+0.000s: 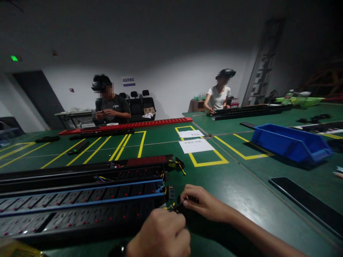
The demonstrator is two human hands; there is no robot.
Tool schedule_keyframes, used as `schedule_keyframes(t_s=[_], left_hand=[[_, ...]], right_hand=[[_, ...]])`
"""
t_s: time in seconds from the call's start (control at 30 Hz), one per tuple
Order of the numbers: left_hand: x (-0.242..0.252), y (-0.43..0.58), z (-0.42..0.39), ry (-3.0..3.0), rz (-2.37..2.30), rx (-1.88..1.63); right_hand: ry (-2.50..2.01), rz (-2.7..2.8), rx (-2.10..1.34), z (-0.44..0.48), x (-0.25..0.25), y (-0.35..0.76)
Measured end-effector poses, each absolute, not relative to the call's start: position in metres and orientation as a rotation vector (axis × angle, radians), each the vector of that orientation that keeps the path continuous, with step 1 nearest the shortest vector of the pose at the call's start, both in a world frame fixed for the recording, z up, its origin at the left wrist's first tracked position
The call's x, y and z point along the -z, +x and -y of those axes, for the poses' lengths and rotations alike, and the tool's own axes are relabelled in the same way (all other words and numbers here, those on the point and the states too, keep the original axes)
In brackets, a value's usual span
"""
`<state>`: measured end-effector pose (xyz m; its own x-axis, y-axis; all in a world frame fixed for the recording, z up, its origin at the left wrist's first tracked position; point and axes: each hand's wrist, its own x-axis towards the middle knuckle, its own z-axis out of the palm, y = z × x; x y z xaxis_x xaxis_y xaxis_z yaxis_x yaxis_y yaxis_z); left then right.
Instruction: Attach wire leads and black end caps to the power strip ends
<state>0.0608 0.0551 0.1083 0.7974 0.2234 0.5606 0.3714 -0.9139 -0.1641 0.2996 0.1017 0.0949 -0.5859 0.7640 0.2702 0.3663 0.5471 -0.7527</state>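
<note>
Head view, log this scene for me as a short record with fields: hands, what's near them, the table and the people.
Left hand: curled beside the end of the nearest socket strip; its grip is hidden
Right hand: fingers pinched on a small dark piece
Beside nearest strip: blue-edged socket strip
Table: green, yellow-lined
Right side: blue bin, dark phone-like slab
Far edge, left: red lattice rail
People: two across the table, dark shirt and white shirt

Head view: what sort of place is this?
Probably an assembly workshop: what look like black socket strips lie on a green worktop marked with yellow lines, and a blue bin stands on it.
</note>
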Motion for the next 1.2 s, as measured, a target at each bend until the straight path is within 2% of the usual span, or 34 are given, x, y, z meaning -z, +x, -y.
schedule_keyframes(t_s=[0.17, 0.4, 0.53, 0.7, 0.9, 1.03, 1.2], left_hand=[[-0.143, 0.035, -0.072, -2.657, 0.807, 0.995], [-0.128, 0.041, -0.070, -2.689, 1.095, 0.905], [-0.115, 0.050, -0.065, -2.618, 1.225, 0.754], [-0.108, 0.053, -0.066, -2.582, 1.290, 0.605], [-0.106, 0.051, -0.067, -2.617, 1.304, 0.584], [-0.108, 0.050, -0.066, -2.637, 1.334, 0.587], [-0.108, 0.049, -0.066, -2.648, 1.344, 0.613]], right_hand=[[-0.911, 2.123, -0.841, -0.098, -0.091, 0.289], [-0.978, 2.109, -0.830, -0.108, -0.096, 0.310], [-1.215, 2.058, -0.736, -0.128, -0.092, 0.339], [-1.684, 1.985, -0.461, -0.147, -0.083, 0.367], [-1.825, 1.956, -0.253, -0.143, -0.085, 0.369], [-1.613, 1.913, -0.085, -0.125, -0.090, 0.342], [-1.067, 2.243, -0.270, -0.087, -0.092, 0.291]])
